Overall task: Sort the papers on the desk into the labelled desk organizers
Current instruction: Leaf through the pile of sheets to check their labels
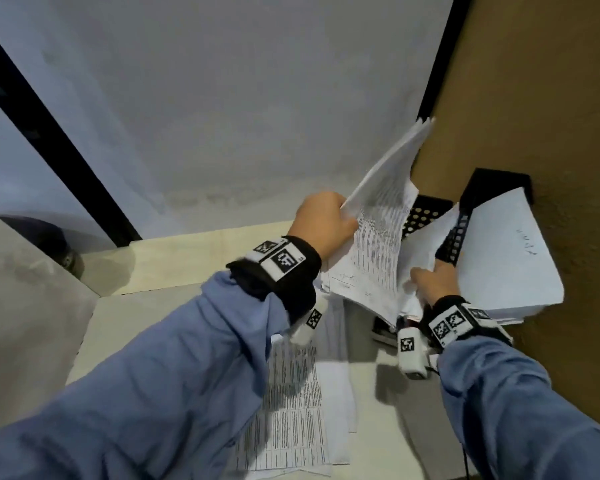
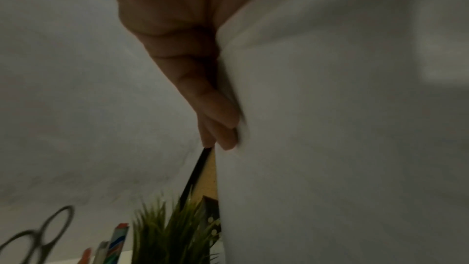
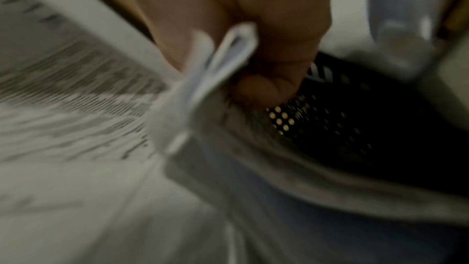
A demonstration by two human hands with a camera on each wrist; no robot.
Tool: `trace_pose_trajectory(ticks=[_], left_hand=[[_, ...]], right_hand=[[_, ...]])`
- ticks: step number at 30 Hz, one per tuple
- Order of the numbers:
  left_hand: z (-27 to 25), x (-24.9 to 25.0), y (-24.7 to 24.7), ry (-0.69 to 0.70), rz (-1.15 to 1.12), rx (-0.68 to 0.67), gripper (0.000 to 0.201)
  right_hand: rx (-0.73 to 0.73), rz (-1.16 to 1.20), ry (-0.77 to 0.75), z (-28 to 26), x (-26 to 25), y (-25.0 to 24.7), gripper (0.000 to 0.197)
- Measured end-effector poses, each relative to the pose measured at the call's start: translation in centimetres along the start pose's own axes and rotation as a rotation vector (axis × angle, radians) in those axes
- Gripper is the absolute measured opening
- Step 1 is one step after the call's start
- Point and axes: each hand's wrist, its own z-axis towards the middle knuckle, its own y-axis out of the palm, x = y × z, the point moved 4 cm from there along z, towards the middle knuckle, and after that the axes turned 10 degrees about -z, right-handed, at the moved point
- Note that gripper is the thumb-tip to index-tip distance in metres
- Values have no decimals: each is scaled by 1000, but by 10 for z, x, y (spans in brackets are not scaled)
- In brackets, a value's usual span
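Note:
My left hand [image 1: 326,220] grips the left edge of a sheaf of printed papers [image 1: 378,230] and holds it upright over the desk's back right corner. In the left wrist view its fingers [image 2: 218,107] lie along the blank back of the sheaf [image 2: 342,127]. My right hand [image 1: 432,284] reaches among sheets standing in a black perforated organizer [image 1: 426,213]. In the right wrist view its fingers [image 3: 266,79] pinch folded white paper edges [image 3: 223,57] before the organizer mesh [image 3: 355,131]. More printed papers [image 1: 298,410] lie flat on the desk below my left forearm.
A second black organizer [image 1: 492,188] stands against the brown board [image 1: 551,98] at right and holds a thick white stack [image 1: 506,265]. The cream desk [image 1: 174,258] meets a grey wall. Scissors [image 2: 38,234], pens [image 2: 116,242] and a green plant [image 2: 172,234] stand nearby.

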Motion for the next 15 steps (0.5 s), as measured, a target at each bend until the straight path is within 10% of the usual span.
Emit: trace_pose_trajectory(ticks=[15], left_hand=[[42, 48, 113, -1, 108, -188, 18]], right_hand=[[-2, -382, -381, 1, -68, -57, 30]])
